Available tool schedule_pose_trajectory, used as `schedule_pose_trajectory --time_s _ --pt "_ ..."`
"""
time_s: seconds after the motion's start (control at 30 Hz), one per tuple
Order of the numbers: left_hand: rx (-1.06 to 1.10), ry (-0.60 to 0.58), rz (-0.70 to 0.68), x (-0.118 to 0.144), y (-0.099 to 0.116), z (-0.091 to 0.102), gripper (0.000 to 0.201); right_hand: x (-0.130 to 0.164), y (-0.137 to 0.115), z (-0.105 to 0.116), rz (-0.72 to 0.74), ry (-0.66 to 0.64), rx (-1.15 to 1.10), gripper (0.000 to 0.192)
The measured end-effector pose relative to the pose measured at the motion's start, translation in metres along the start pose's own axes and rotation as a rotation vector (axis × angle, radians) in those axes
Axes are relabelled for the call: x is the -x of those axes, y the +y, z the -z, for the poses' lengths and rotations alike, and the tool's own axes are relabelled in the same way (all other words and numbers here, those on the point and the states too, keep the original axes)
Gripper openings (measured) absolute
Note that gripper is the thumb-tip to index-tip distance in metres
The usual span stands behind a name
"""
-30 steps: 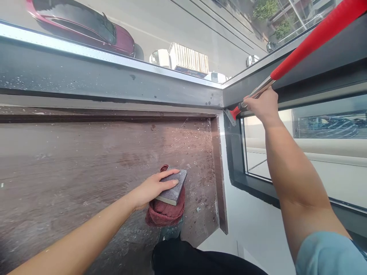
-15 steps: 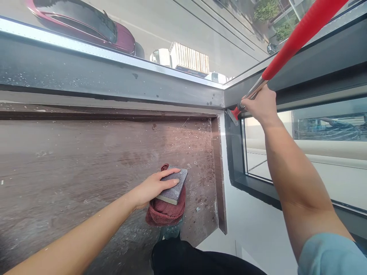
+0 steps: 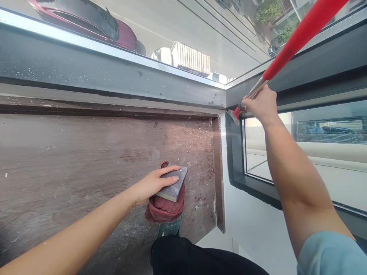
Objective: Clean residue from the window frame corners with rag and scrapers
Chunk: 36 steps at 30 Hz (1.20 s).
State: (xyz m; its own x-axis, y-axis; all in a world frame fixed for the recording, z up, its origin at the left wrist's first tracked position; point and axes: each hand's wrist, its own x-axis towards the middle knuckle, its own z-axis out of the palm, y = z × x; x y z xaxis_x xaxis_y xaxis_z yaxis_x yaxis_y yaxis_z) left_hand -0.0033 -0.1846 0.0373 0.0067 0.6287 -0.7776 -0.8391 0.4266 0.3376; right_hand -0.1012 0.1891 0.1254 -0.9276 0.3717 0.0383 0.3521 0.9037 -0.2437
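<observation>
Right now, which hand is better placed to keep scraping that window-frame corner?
Right. The right hand already grips the scraper with its blade at the frame corner. The left hand is lower down, pressing a grey block on a red rag.

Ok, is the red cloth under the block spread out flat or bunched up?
Bunched up. The red cloth sits in a rumpled heap on the sill, bulging from under the grey block that the left hand presses.

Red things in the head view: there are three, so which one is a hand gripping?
The red-handled scraper, held by the right hand at the window-frame corner. The red cloth lies under the left hand's grey block; the red car is outside.
</observation>
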Motion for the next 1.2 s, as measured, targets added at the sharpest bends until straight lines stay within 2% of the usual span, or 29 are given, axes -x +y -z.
schedule_pose_trajectory --time_s 0.23,0.37,0.57,0.77,1.03,1.2 --pt "-0.008 -0.016 -0.027 0.003 -0.001 -0.001 0.054 0.005 0.006 -0.008 -0.015 0.014 -0.094 0.021" --pt "0.005 -0.024 -0.029 0.003 -0.002 0.000 0.055 0.024 0.019 -0.012 -0.019 0.113 -0.109 0.018" --pt "-0.032 -0.007 -0.045 0.002 -0.001 0.004 0.053 0.052 0.032 -0.019 -0.225 0.187 -0.217 0.019" --pt "-0.037 -0.019 -0.002 0.004 0.005 0.002 0.051 0.061 0.029 -0.021 -0.227 0.247 -0.285 0.021" --pt "-0.014 -0.025 -0.027 0.001 -0.003 0.004 0.051 0.073 0.038 -0.029 -0.191 0.283 -0.314 0.018" --pt "0.005 -0.030 -0.038 0.000 -0.003 0.004 0.050 0.080 0.040 -0.033 -0.178 0.323 -0.355 0.022"
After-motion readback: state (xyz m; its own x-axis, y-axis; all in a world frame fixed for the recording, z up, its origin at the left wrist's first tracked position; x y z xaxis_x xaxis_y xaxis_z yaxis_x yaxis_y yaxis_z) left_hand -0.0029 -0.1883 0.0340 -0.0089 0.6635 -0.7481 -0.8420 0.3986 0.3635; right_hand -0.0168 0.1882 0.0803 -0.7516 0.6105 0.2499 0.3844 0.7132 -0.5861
